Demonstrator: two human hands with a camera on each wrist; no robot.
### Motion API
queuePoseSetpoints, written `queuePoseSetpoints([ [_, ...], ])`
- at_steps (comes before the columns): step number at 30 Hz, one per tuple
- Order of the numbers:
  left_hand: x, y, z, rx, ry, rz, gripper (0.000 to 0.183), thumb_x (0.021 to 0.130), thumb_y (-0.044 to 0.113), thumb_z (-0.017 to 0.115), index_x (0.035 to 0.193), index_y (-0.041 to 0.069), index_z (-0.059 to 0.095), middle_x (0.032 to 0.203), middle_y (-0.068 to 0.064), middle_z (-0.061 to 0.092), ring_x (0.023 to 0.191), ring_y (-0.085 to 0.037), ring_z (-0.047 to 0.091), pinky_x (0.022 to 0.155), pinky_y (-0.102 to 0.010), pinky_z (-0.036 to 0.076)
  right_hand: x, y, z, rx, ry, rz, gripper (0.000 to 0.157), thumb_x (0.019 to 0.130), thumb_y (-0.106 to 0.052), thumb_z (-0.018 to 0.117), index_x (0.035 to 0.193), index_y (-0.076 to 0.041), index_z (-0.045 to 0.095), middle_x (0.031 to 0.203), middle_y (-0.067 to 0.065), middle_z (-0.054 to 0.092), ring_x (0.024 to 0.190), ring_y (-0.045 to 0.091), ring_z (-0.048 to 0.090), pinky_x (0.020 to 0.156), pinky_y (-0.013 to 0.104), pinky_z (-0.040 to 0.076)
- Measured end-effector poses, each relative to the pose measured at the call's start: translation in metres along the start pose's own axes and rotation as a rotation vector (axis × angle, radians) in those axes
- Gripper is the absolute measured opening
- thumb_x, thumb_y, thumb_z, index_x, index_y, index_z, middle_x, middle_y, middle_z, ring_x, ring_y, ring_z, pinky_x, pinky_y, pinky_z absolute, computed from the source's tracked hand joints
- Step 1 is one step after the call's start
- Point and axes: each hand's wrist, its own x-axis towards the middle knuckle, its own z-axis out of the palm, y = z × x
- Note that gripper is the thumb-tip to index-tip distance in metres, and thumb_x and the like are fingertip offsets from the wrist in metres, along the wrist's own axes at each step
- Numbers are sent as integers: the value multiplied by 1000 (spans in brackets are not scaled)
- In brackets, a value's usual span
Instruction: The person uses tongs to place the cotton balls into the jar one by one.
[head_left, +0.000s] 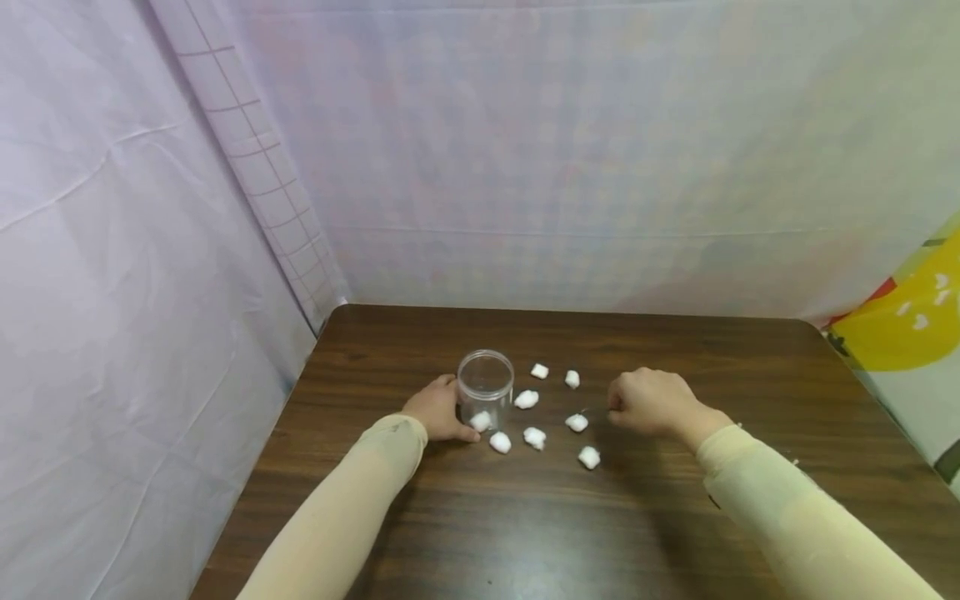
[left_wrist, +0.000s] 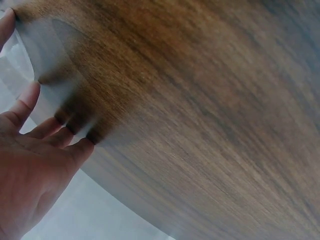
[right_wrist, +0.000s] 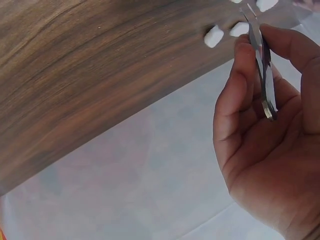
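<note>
A clear round jar (head_left: 486,392) stands upright with no lid on, and my left hand (head_left: 437,410) holds its left side, thumb in front and fingers behind. One white cotton ball (head_left: 481,421) shows through the wall at its bottom. In the right wrist view my right hand (right_wrist: 270,115) pinches metal tweezers (right_wrist: 256,42) between thumb and fingers; the tips stand apart with nothing between them. They point left, close to a cotton ball (head_left: 577,422). Several more cotton balls (head_left: 535,438) lie scattered between the jar and my right hand.
The dark wood-grain table (head_left: 525,533) has a back edge close against a pale hanging cloth (head_left: 570,167). Another white cloth (head_left: 112,292) hangs along the left side. Yellow printed fabric (head_left: 907,317) hangs beyond the right edge.
</note>
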Motion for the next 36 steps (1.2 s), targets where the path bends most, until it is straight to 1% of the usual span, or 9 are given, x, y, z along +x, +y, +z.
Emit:
queuePoseSetpoints([
  [5,0,-1,1,-4,8,7,93,66,52,89,141,10,54,150,-19,43,133,-36,46,107,-50,40,2,-1,2,-8,-4,1,15,82,-26,72,70,-27,62,68,-11,54,58,12,49,46,37,42],
  [12,1,-2,1,3,1,8,92,67,53,88,142,11,54,150,-19,43,133,-35,46,107,-50,40,2,-1,2,-10,-23,14,16,82,-26,72,71,-27,61,67,-11,53,58,12,49,46,36,41],
  [20,1,-1,0,9,-5,6,91,67,52,88,141,11,54,150,-18,43,134,-35,45,108,-49,39,2,-3,2,-14,-27,7,14,79,-29,76,71,-28,63,70,-11,58,61,11,53,48,41,46],
  [30,2,-1,1,17,-5,4,89,68,51,88,140,12,55,150,-17,43,133,-35,46,107,-49,40,2,-5,6,-2,-46,1,17,79,-25,75,69,-26,62,69,-11,56,59,11,51,48,38,45],
  [36,0,1,0,5,-4,-1,91,68,51,89,142,12,54,151,-18,42,133,-36,46,107,-51,40,2,-3,8,-4,-36,-16,19,78,-22,73,66,-26,60,65,-11,53,57,11,48,46,35,43],
])
